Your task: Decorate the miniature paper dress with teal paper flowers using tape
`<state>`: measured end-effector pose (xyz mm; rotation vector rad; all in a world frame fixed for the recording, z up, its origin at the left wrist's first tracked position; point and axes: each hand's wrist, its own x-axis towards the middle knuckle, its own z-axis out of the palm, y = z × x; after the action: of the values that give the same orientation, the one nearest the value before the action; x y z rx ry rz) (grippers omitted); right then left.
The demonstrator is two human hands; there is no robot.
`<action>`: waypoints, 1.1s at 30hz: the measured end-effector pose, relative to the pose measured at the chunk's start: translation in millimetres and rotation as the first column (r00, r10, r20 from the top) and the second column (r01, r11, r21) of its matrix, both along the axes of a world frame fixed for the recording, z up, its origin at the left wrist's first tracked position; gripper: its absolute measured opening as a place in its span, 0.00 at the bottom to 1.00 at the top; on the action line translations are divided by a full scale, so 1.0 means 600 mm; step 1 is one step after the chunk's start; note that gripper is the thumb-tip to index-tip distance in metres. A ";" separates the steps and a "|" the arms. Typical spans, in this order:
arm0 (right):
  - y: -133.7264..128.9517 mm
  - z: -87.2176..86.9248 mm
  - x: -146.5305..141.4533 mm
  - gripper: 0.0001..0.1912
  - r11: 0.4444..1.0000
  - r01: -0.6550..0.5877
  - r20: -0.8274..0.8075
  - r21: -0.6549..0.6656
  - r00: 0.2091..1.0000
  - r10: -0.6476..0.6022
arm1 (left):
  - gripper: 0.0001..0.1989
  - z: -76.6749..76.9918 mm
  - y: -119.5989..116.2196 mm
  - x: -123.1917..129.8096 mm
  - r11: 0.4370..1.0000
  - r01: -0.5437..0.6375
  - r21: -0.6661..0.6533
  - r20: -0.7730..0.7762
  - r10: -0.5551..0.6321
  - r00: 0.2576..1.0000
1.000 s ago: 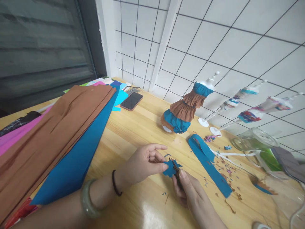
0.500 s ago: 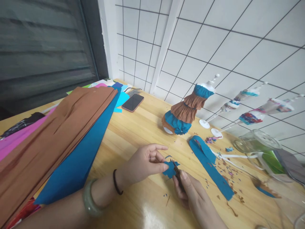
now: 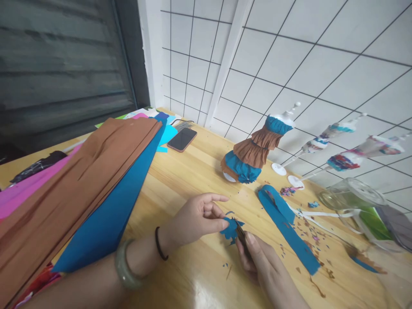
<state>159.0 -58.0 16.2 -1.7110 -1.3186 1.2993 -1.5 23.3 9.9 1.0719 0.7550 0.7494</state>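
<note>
My left hand (image 3: 198,221) pinches a small blue crepe paper piece (image 3: 229,232) between thumb and fingers, with the index finger stretched out above it. The paper has a jagged, petal-like outline. In my right hand (image 3: 264,262) is a small dark pair of scissors (image 3: 242,237), its blades at the paper's right edge. My fingers hide most of the handles. Right of my hands lies a folded blue crepe paper strip (image 3: 289,231) among tiny blue and brown scraps.
A dress form (image 3: 254,150) in ruffled brown and blue paper stands behind my hands. Two smaller forms stand by the tiled wall, near a clear jar (image 3: 350,193). Large brown paper sheets (image 3: 86,171) over blue ones cover the left side. A phone (image 3: 182,140) lies farther back.
The whole view has shifted slightly. The scissors' blades look closer together at the paper's edge. Both hands keep their hold.
</note>
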 end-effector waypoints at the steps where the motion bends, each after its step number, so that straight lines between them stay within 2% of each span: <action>1: 0.000 -0.001 0.001 0.22 1.000 -0.011 0.006 0.013 1.000 0.011 | 0.25 0.001 0.000 0.000 1.000 0.000 -0.001 -0.002 0.000 1.000; 4: 0.002 0.000 0.004 0.23 0.998 -0.052 0.023 0.043 0.998 0.051 | 0.25 0.001 0.000 -0.002 1.000 -0.001 -0.001 0.002 0.001 1.000; 8: 0.002 0.002 0.006 0.23 0.996 -0.084 0.006 0.003 0.996 0.084 | 0.24 0.003 0.000 -0.004 1.000 0.002 -0.002 0.012 -0.002 1.000; 33: 0.002 0.001 0.007 0.23 0.994 -0.104 0.082 0.038 0.992 0.101 | 0.25 -0.005 0.007 -0.006 0.999 0.007 0.038 0.043 -0.009 0.999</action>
<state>163.2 -56.7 16.9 -1.7012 -1.4872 1.2619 -4.9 27.2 7.2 1.0892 0.7018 0.7801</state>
